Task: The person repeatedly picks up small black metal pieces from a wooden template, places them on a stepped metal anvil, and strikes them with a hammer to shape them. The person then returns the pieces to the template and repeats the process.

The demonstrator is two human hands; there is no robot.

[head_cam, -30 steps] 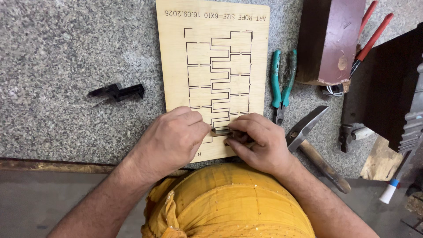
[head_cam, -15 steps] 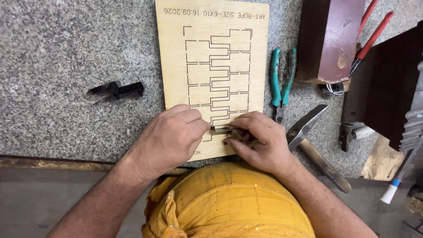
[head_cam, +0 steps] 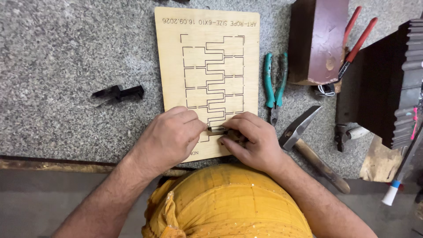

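Note:
A thin plywood board [head_cam: 207, 57] with laser-cut stepped slots lies flat on the speckled granite table. My left hand [head_cam: 169, 136] and my right hand [head_cam: 253, 141] meet at its near end. Both pinch a small dark metal strip [head_cam: 217, 130] that sits on the board between my fingertips. Whether the strip sits inside a slot I cannot tell. Yellow cloth [head_cam: 224, 202] at the bottom hides the board's near edge.
Teal-handled pliers [head_cam: 274, 83] lie just right of the board, a hammer [head_cam: 308, 145] by my right hand. A dark wooden block [head_cam: 315, 39] and red-handled tool [head_cam: 357, 39] stand at the back right. A small black part [head_cam: 118, 92] lies to the left.
Both hands stay at the board's near end on the metal strip; the fingers have shifted only slightly. Nothing else has moved.

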